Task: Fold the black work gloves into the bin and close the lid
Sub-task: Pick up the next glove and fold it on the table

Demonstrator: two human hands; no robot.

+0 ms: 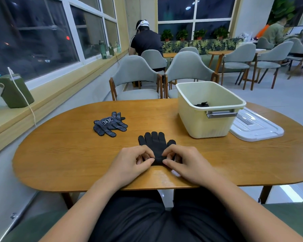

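Wooden counter [77, 154], rounded at the ends, in a room with dark windows running up the left of the frame. Dead centre, near the front edge, the black glove [155, 145] lies flat, tips pointing away. The left hand [129, 163] and right hand [184, 163] each pinch its cuff end, fingers curled in, thumbs meeting them on the fabric.

This looks like the start of the fold. To do it well, lift the cuff evenly on both sides and bring it over square (a lopsided pull would likely skew the knit).

Left of centre, a loose heap of dotted gloves [110, 124] waits, well apart from the hands. Right of centre stands the cream bin [205, 123], open, with something dark [202, 104] already at the bottom. The white lid [257, 128] lies flat beside it at the right. Nothing sits between glove and bin, though the bin's near wall is tall and must be cleared.
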